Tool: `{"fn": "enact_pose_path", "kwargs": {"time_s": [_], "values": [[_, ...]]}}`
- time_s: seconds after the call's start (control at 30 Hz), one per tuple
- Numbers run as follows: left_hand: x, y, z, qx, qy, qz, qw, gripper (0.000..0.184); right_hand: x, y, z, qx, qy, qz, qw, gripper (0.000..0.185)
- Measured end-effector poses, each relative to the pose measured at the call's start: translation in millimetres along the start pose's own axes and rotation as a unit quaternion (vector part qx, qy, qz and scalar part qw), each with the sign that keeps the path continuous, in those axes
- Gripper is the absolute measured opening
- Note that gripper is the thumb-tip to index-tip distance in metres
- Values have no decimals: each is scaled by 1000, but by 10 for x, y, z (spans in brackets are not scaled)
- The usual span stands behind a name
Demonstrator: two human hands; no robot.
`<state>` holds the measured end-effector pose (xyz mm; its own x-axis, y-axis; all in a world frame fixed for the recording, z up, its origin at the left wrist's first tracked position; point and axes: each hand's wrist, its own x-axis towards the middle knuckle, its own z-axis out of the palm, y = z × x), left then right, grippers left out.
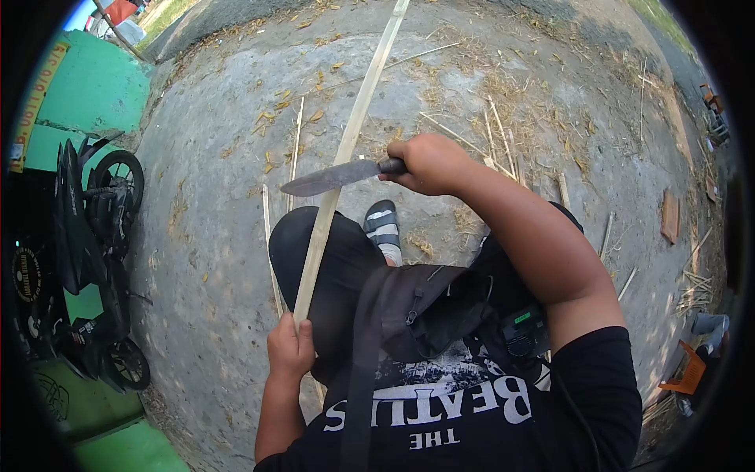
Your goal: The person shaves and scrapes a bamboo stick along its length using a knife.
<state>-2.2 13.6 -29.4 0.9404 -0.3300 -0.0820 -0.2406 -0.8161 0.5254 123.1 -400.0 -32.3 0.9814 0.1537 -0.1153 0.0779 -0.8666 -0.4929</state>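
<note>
A long pale bamboo strip (354, 122) runs from the top of the view down over my bent left knee. My left hand (291, 346) is closed round its lower end. Across the strip, just beyond the knee, lies the dark broad blade of a knife (330, 178), its tip pointing left. My right hand (427, 164) is wrapped round the knife's black handle, to the right of the strip. Whether the blade cuts into the strip or only rests on it, I cannot tell.
Several thin strips lie on the concrete ground (212, 157), some beside my left knee. My sandalled foot (382, 226) is between my knees. A motorcycle (98, 267) stands at the left by a green wall (102, 86). A brown block (670, 216) lies at the right.
</note>
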Motion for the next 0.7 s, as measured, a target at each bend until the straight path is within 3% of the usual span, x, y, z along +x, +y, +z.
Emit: {"fn": "enact_pose_path", "kwargs": {"time_s": [0.13,0.23,0.33,0.37,0.4,0.47,0.6,0.67,0.7], "values": [[38,13,-55,-23,-19,-6,1000,53,-6,-17,-49,-2,0,6,1000,39],[35,5,-64,-32,-25,2,999,54,-53,-72,-20,6,14,-87,996,40],[19,-39,-69,-34,-31,5,999,54,67,179,16,52,81,-38,995,41],[19,-43,-70,-36,-33,2,999,54,105,258,-87,119,67,49,989,42],[50,-43,-66,-38,-31,1,999,53,131,376,-110,105,68,77,989,43],[85,-30,-110,-44,-43,3,998,53,91,353,-129,101,57,72,991,41],[102,-56,-105,-52,-57,2,997,52,-51,16,47,4,9,-87,996,31],[105,-77,-81,-55,-49,1,997,53,-33,32,33,24,14,-82,996,32],[89,-79,-72,-57,-44,1,997,53,22,136,18,56,38,-19,998,33]]}}
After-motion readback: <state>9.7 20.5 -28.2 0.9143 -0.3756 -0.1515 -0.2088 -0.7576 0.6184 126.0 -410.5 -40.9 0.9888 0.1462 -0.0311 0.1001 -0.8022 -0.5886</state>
